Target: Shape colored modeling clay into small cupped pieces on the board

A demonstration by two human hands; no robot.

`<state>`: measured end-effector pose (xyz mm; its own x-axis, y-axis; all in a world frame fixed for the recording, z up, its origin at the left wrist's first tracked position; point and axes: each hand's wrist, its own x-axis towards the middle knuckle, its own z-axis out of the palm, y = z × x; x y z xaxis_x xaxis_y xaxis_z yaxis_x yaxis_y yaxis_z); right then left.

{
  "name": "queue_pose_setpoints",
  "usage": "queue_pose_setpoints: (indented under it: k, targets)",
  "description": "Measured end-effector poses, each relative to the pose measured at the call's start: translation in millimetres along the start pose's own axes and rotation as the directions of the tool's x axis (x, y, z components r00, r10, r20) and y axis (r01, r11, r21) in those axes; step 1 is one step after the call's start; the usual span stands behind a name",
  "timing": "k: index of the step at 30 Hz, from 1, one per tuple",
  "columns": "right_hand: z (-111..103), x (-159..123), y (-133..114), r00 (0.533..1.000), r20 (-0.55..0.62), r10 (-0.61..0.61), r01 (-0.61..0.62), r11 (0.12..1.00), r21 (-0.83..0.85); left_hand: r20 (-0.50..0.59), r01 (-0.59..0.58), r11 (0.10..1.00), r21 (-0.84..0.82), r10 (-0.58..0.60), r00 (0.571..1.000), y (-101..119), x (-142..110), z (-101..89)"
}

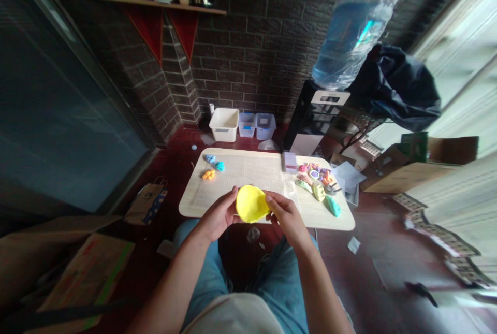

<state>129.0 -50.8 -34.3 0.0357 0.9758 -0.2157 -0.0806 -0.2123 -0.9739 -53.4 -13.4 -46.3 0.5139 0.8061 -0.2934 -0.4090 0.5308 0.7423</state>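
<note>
A yellow clay bowl (251, 203), round and shallow with an uneven rim, is held up over the near edge of the table. My left hand (222, 216) grips its left side, thumb at the rim and fingers partly hidden behind it. On the opposite side my right hand (284, 213) pinches the rim between thumb and fingers. Beyond, on the table's left, lie a blue clay lump (210, 158), a turquoise lump (219, 167) and an orange lump (208, 174).
The pale table (316, 216) carries several coloured clay pieces (319, 192) at right, near a small card-like item (289, 162). Behind it stand a white bin (224, 126), clear boxes (265, 127) and a water dispenser (310, 121). Cardboard boxes (411, 168) sit to the right.
</note>
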Motion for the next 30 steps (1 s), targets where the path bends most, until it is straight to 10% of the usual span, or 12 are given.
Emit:
queue_pose_setpoints:
  k: [5, 14, 24, 30]
  targets:
    - [-9.1, -4.6, -6.0, 0.978, -0.011, -0.21, 0.206, 0.967, -0.149, -0.087, 0.041, 0.989, -0.14, -0.054, 0.995, 4.4, 1.9, 2.5]
    - [-1.9, -12.5, -17.6, 0.787, 0.305, -0.536, 0.609, 0.592, -0.529, -0.111, 0.076, 0.979, -0.187, -0.098, 0.989, 10.3, -0.9, 10.0]
    - [-8.5, -6.2, -23.3, 0.8, 0.263, -0.54, 0.6, 0.725, -0.339, 0.101, -0.203, 0.955, 0.216, 0.185, 0.978, 23.2, -11.3, -3.2]
    - [-10.2, -8.0, -27.1, 0.799, 0.258, -0.543, 0.601, 0.736, -0.311, 0.029, -0.167, 0.92, 0.356, 0.167, 0.985, 32.6, -17.5, 0.6]
